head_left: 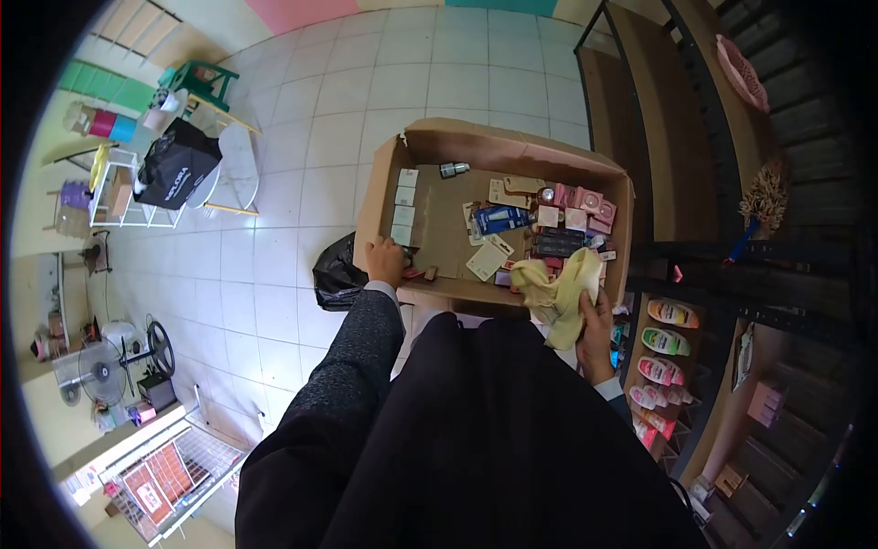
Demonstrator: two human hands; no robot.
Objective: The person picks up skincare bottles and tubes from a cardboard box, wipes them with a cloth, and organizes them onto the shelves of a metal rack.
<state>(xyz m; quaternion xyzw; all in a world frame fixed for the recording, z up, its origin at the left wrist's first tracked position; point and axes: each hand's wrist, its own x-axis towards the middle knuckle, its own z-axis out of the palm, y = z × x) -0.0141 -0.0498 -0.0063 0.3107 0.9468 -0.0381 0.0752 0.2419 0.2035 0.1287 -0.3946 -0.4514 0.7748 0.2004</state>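
An open cardboard box (512,137) sits in front of me with small packaged goods inside. My left hand (385,263) is closed over the box's near left corner, its fingertips close to a row of small white boxes (403,215). A pale yellow cloth (569,291) is gripped in my right hand (596,335) and droops over the near right rim. Blue packs (501,218), white cards (490,258), pink packages (594,207) and dark boxes (558,242) lie in the box. A small bottle (454,169) rests by the far wall.
Brown shelves (672,156) stand on the right, with a pink basket (742,73) and a duster (764,201). Lower down are several colourful bottles (666,342). A black plastic bag (337,273) lies left of the box. Farther left are a table (236,174) and a fan (101,368).
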